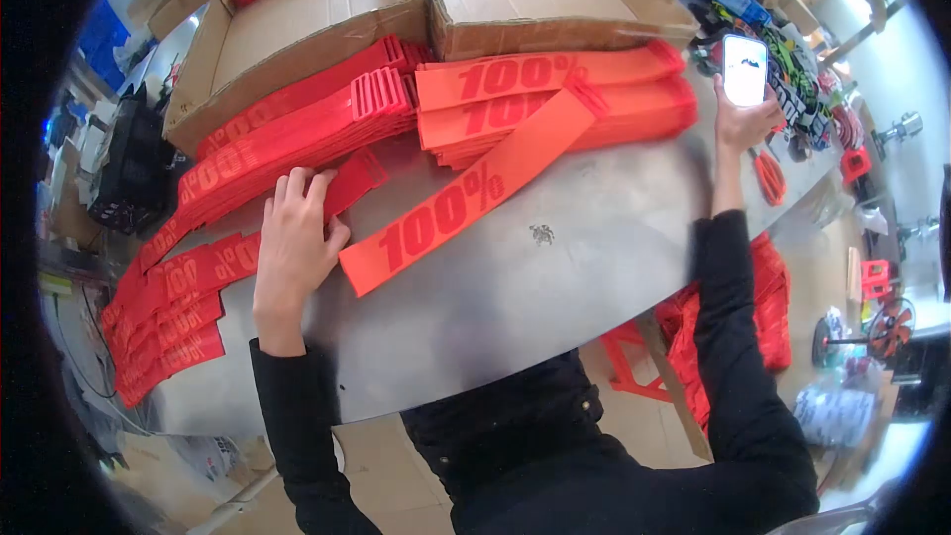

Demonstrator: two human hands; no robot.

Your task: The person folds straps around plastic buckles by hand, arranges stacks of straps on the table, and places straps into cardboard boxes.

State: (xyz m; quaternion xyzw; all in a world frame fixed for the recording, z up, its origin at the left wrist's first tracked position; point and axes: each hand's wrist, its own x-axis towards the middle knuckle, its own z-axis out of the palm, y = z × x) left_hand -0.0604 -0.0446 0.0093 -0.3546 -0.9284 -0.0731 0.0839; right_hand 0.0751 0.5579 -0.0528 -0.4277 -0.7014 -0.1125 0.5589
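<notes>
My left hand (295, 243) lies over a red printed strap (355, 181) on the metal table, its fingers stretched across the strap and the thumb apart. At the far right, my right hand (748, 124) is closed around a smartphone (745, 71) with a bright screen. A single orange-red strap (436, 223) printed "100%" lies slanted across the table between my hands, its upper end on a stack of orange straps (555, 79). Behind my left hand is a stack of darker red straps (287, 144). Several shorter-looking red straps (183, 297) lie fanned at the left edge.
Two open cardboard boxes (560, 40) stand along the back of the metal table (475, 322). Orange-handled scissors (769, 176) and a pile of colourful straps (802, 89) are at the right. A red bag-like bundle (768, 307) sits below the table's right edge.
</notes>
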